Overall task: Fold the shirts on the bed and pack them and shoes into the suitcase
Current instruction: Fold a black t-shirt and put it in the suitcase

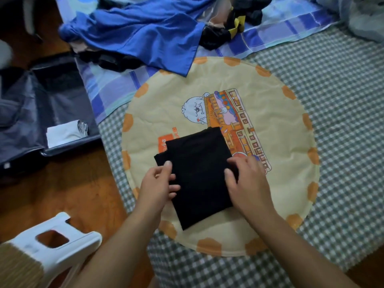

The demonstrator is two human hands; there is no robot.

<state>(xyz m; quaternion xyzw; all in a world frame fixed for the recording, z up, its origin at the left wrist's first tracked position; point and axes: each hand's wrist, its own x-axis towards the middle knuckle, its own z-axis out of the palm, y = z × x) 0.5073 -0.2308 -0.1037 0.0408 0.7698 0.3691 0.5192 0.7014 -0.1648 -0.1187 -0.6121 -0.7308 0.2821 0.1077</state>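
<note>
The black shirt (199, 173) is folded into a compact, slightly skewed rectangle and lies on the round cream mat (270, 194), which is spread over the checked bed cover (342, 100). The fabric is judged to be light, soft and limp: it will sag and unfold if lifted by one edge. Support from both long sides, with fingers slid under the stacked layers, is recommended.

The left edge is pinched by the left hand (158, 183), fingers curled at the fold. The right edge is gripped by the right hand (245, 177), fingers bent over the cloth.

The mat appears smooth and quilted, with orange scallops along its rim. Unfolded blue shirts (135, 32) are heaped further back. The open suitcase (27, 113), lined in dark grey, lies on the wooden floor (62, 194) beside the bed and holds a folded white garment (64, 134).
</note>
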